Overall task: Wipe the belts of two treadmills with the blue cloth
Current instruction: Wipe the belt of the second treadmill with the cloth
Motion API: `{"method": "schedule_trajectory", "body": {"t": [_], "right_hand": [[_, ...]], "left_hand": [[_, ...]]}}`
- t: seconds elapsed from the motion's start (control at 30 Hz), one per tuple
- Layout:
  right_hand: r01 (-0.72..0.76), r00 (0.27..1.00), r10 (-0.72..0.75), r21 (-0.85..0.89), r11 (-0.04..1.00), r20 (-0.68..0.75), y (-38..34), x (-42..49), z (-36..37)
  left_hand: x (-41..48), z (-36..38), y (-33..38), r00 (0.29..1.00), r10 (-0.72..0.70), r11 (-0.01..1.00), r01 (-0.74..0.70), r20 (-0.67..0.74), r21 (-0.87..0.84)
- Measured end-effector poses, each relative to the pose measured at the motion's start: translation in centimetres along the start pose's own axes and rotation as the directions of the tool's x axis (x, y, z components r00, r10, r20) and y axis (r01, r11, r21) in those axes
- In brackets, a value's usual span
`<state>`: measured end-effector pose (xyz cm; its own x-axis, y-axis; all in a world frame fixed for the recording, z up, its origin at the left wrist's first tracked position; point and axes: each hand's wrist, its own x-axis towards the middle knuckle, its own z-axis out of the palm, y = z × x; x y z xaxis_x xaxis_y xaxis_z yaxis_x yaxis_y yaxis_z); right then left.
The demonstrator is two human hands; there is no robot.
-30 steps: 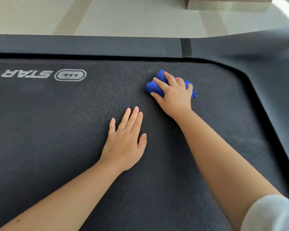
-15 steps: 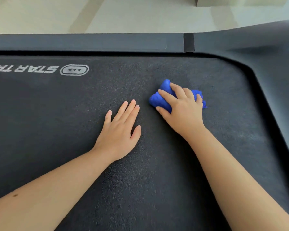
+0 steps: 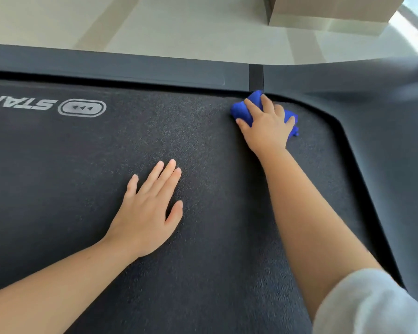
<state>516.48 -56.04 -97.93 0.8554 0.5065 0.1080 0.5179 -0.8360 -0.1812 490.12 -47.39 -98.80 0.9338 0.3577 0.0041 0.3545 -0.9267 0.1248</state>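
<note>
A dark textured treadmill belt (image 3: 82, 189) fills most of the view, with a white logo (image 3: 82, 107) printed at its upper left. My right hand (image 3: 267, 127) grips a bunched blue cloth (image 3: 245, 109) and presses it on the belt at its far edge, right by the side rail. Most of the cloth is hidden under the hand. My left hand (image 3: 147, 213) lies flat on the middle of the belt with straight fingers, holding nothing.
A dark side rail (image 3: 130, 68) runs along the belt's far edge, with a seam (image 3: 256, 77) near the cloth. The treadmill's grey cover (image 3: 384, 116) curves round the belt on the right. Beyond lie a pale tiled floor (image 3: 179, 25) and a beige box (image 3: 323, 13).
My right hand has slid the blue cloth away from me, from mid-belt up to the far edge by the rail. My left hand stays flat on the belt.
</note>
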Motion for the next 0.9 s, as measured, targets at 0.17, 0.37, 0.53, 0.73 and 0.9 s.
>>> {"method": "schedule_trajectory", "body": {"t": [0.17, 0.37, 0.53, 0.73, 0.9], "right_hand": [[0.084, 0.984, -0.079, 0.024, 0.996, -0.161, 0.1, -8.2, 0.3], [0.108, 0.969, -0.099, 0.027, 0.994, -0.228, 1.6, -9.8, -0.3], [-0.086, 0.995, 0.086, 0.015, 0.996, -0.055, 4.1, -1.7, -0.5], [-0.06, 0.998, 0.059, -0.048, 0.997, -0.02, 5.1, -1.2, -1.0], [0.018, 0.981, -0.016, 0.008, 1.0, -0.194, 5.3, -8.6, -0.9]], "left_hand": [[0.1, -0.1, 0.2, 1.0, -0.01, 1.0, 0.01, 0.007, -0.002], [0.1, 0.2, 0.0, 1.0, -0.009, 1.0, 0.009, 0.0, 0.017], [0.2, 0.2, -0.1, 1.0, 0.005, 1.0, -0.005, -0.002, 0.02], [0.0, 0.2, -0.2, 1.0, -0.001, 1.0, 0.001, -0.021, -0.018], [0.1, 0.3, -0.2, 1.0, 0.0, 1.0, -0.001, -0.012, -0.023]]}}
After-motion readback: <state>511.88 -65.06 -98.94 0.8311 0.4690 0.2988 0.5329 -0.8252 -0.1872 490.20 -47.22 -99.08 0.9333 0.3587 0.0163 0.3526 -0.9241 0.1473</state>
